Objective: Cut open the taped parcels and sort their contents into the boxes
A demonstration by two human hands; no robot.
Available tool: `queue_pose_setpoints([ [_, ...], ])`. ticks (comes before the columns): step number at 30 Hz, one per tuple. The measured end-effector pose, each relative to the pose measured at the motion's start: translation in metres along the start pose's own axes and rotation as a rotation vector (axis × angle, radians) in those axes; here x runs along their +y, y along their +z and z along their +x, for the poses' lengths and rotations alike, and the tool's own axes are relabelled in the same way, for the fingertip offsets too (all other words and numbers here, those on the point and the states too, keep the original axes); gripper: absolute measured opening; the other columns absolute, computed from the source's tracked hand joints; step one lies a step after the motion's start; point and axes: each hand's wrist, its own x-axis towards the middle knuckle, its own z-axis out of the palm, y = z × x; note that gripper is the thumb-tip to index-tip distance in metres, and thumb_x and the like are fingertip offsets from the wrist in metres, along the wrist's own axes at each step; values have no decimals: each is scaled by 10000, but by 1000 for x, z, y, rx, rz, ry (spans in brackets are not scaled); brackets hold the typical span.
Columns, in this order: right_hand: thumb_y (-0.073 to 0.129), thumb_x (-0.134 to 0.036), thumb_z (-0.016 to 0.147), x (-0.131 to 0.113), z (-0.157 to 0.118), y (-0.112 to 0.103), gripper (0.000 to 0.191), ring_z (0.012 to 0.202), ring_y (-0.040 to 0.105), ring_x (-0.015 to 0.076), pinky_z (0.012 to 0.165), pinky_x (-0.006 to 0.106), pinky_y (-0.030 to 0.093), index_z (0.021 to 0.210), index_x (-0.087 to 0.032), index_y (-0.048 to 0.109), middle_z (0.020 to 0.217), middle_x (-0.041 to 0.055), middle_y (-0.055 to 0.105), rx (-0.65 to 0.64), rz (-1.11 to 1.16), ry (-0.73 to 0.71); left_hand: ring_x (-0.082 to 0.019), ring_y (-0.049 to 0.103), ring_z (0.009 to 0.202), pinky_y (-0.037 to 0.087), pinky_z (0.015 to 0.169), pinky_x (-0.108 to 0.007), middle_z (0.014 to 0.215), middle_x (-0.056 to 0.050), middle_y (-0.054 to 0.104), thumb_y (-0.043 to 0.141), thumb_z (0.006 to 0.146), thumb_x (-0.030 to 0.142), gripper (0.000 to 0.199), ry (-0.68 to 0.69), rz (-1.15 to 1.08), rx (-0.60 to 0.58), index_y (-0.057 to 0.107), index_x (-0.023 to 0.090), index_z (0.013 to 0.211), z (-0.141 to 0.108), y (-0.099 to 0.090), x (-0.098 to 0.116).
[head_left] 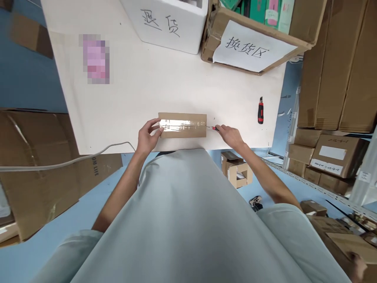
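A narrow cardboard box [182, 133] lies near the front edge of the white table, with shiny clear tape along its top. My left hand [149, 135] grips its left end, thumb on top and fingers along the far side. Between the closed fingers of my right hand [231, 135] is a slim utility knife [215, 128] with a red and black handle. Its thin metal tip meets the right end of the box, around the tape line. Most of the handle is hidden in my hand.
A red and black box cutter [260, 111] lies at the table's right. Behind stand a white foam bin [171, 29] and a labelled carton [253, 51] of packages. A blurred pink item [96, 61] sits left. A cable [88, 156] crosses the front-left edge. Another person's hand [357, 265] shows lower right.
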Motion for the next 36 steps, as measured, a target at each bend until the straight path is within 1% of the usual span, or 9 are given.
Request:
queue_pose_setpoints([
  [3, 308, -316, 1226, -8, 4, 36, 454, 1112, 709, 289, 836, 342, 508, 1566, -219, 594, 1297, 148, 782, 125, 259, -47, -317, 779, 1283, 656, 1138, -503, 1525, -152, 729, 811, 927, 674, 640, -28, 25, 15, 721, 233, 1382, -1, -7, -1],
  [7, 264, -414, 1220, -38, 12, 77, 493, 1134, 726, 283, 938, 368, 572, 1481, -213, 632, 1300, 155, 785, 310, 648, -84, -328, 786, 1273, 677, 1074, -489, 1532, -165, 729, 799, 931, 651, 629, -75, 72, 38, 723, 224, 1387, -4, -20, 1],
  [13, 294, -520, 1167, -80, 33, 104, 510, 1176, 771, 298, 1032, 425, 602, 1450, -226, 600, 1364, 167, 784, 440, 1020, 94, -332, 785, 1258, 664, 1080, -501, 1512, -169, 736, 771, 957, 560, 558, -89, 130, 100, 731, 224, 1401, -4, -40, -5],
  [18, 286, -528, 1180, -102, 35, 79, 526, 1075, 800, 291, 1001, 409, 612, 1486, -223, 587, 1190, 137, 836, 427, 1078, 151, -338, 712, 1300, 655, 1069, -504, 1467, -158, 703, 760, 965, 507, 476, -81, 279, 191, 772, 251, 1365, -7, -51, -13],
  [22, 249, -469, 1207, -114, 25, 36, 547, 1139, 777, 264, 1026, 372, 597, 1567, -203, 564, 1259, 149, 824, 410, 909, 149, -367, 648, 1329, 633, 1067, -533, 1361, -166, 669, 752, 942, 433, 419, -5, 379, 234, 810, 249, 1315, -9, -36, -11],
  [26, 228, -410, 1214, -117, 13, -1, 547, 1285, 724, 259, 1030, 367, 603, 1580, -223, 589, 1464, 180, 731, 461, 738, 152, -300, 703, 1154, 652, 999, -476, 1303, -140, 679, 743, 967, 454, 456, 11, 290, 162, 776, 249, 1373, -8, -6, -4],
  [30, 251, -383, 1216, -121, 1, -20, 524, 1361, 688, 271, 1019, 381, 620, 1566, -241, 614, 1557, 187, 664, 472, 614, 167, -230, 756, 1011, 669, 902, -409, 1382, -145, 688, 753, 958, 414, 483, -32, 164, 82, 746, 232, 1406, -6, 15, -3],
  [33, 263, -361, 1218, -131, -6, -27, 514, 1360, 697, 268, 1006, 368, 630, 1566, -214, 611, 1619, 201, 608, 434, 546, 183, -233, 788, 1022, 681, 959, -440, 1453, -169, 705, 747, 930, 340, 462, -104, 95, 46, 744, 209, 1373, -5, 16, -8],
  [36, 278, -345, 1217, -148, -11, -31, 504, 1341, 710, 263, 992, 357, 633, 1572, -204, 607, 1607, 195, 611, 407, 534, 168, -252, 803, 1032, 681, 1033, -499, 1426, -169, 764, 723, 898, 285, 433, -190, 23, -12, 755, 181, 1318, -3, 6, -13],
])
